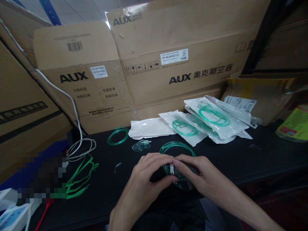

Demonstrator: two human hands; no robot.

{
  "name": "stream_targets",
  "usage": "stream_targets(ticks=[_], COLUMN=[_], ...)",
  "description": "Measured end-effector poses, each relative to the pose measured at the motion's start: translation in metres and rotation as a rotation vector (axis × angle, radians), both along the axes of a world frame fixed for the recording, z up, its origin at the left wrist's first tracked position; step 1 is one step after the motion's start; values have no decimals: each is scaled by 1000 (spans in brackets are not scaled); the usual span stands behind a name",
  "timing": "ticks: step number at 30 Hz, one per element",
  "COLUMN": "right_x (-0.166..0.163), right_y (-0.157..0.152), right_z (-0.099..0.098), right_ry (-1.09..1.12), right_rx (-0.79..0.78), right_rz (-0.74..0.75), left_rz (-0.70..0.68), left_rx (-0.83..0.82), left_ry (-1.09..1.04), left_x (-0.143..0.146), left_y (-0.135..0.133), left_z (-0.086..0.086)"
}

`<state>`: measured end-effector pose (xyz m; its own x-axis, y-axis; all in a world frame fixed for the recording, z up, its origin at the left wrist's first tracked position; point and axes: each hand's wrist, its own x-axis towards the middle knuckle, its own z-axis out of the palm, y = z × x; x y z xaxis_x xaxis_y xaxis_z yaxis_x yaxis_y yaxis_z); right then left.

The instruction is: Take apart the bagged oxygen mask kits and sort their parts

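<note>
A clear green oxygen mask (181, 184) is between my hands near the table's front edge, partly covered by my fingers. On it shows a small silvery nose clip strip (171, 169). My left hand (148, 175) is closed on the mask from the left, thumb below the strip and fingers above. From the right, my right hand (198, 171) grips the mask, with thumb and forefinger at the strip's top end. Just behind my hands lies a coil of green tubing (178, 144). Another small clear mask (141, 145) rests beyond my left hand.
Another green tubing coil (117, 136) lies farther left. White packets (213, 115) with green tubing are piled at the back right. Green elastic straps (80, 179) and a power strip (14, 215) lie left. Cardboard boxes (154, 86) wall the back. A yellow-green package (295, 123) stands right.
</note>
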<state>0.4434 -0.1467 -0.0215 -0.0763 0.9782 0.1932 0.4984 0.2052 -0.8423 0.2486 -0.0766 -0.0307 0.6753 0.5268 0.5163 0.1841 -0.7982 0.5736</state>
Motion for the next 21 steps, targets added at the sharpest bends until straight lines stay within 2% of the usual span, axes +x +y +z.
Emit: stream_targets(ticks=[6,11,15,21], right_x=[6,11,11,9], right_y=[-2,-2,-1,-4], right_z=[4,2,-1,-4], right_ry=[-15,-65,-38,-112], right_rx=[4,37,53,-29], right_rz=[68,67,50,35], left_rz=[60,118,74,12], left_rx=[-45,-50,-13,19], left_ry=[0,2,-19,24], left_x=[-8,-15,-15,-13], left_y=[3,7,6,5], left_z=[1,2,2,3])
